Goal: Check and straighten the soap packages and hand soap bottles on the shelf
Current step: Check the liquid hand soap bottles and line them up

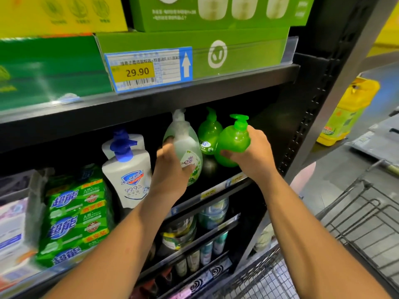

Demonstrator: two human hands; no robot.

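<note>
Dark store shelf [151, 100]; hands [170, 169] grip soap bottles [233, 143].

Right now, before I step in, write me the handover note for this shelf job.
Left hand grips the pale translucent green pump bottle, tilted, at the shelf front.
Right hand grips the bright green plastic pump bottle, no label showing toward us.
A second bright green bottle stands behind, between them; white blue-pump bottles and stacked green soap packages sit to the left.
Done: nothing clearly finished.
Left: set both held bottles upright, labels forward, then check the rest.
</note>
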